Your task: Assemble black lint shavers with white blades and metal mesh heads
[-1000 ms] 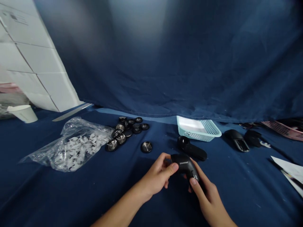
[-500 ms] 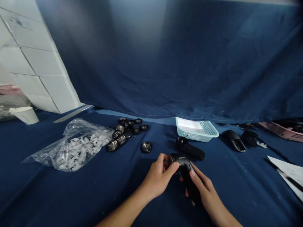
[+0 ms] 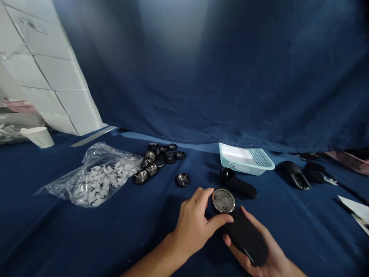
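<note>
A black fabric shaver [image 3: 245,234] lies across my right hand [image 3: 272,246], its round metal mesh head [image 3: 223,201] facing up. My right fingers and palm wrap the handle from below and the right. My left hand [image 3: 194,221] pinches the rim of the head, thumb on the near side and fingers on the far left side. Just beyond the hands, a second black shaver body [image 3: 238,184] lies on the cloth with its head end uncovered. A single round black-rimmed metal head [image 3: 182,180] sits left of it. Several similar round heads [image 3: 151,168] are piled farther left.
Left stands a clear plastic bag [image 3: 103,179] of small white parts. A light-blue basket [image 3: 250,167] is at the back, with black parts [image 3: 295,175] to its right. Paper [image 3: 356,209] lies at the right edge. A white cup [image 3: 39,137] and stacked boxes [image 3: 72,104] are at far left.
The shaver has been turned over in my hands, so its mesh head now faces up. My left hand has shifted its grip around the head. The view has moved slightly left.
</note>
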Available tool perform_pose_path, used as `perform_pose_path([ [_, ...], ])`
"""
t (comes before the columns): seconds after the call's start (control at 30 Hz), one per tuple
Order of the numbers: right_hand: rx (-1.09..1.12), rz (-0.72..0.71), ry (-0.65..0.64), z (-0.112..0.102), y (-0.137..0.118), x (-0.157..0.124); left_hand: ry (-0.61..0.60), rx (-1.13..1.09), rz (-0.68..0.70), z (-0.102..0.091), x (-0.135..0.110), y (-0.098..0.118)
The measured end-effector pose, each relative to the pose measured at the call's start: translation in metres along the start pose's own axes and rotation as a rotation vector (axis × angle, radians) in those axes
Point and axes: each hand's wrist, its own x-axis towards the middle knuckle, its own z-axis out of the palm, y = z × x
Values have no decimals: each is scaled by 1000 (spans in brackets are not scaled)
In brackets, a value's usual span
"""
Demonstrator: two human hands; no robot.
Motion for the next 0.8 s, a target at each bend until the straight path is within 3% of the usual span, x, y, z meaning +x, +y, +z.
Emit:
perform_pose_path([
  [0.1,45,80,-60,-4,-4,-2,54,-63,68,-1,1,-2],
  [0.2,39,105,-136,-10,-5,-2,55,-254,32,0,4,-4],
  [0.4,-77,141,-149,-25,-2,-1,-259,-683,-239,-8,17,-6],
  [0.6,-254,135,-116,-39,4,-6,-483,-818,-241,-22,24,-4],
  [0.8,-261,156,-116,-33,4,-12,-555,-764,-225,-28,24,-1],
])
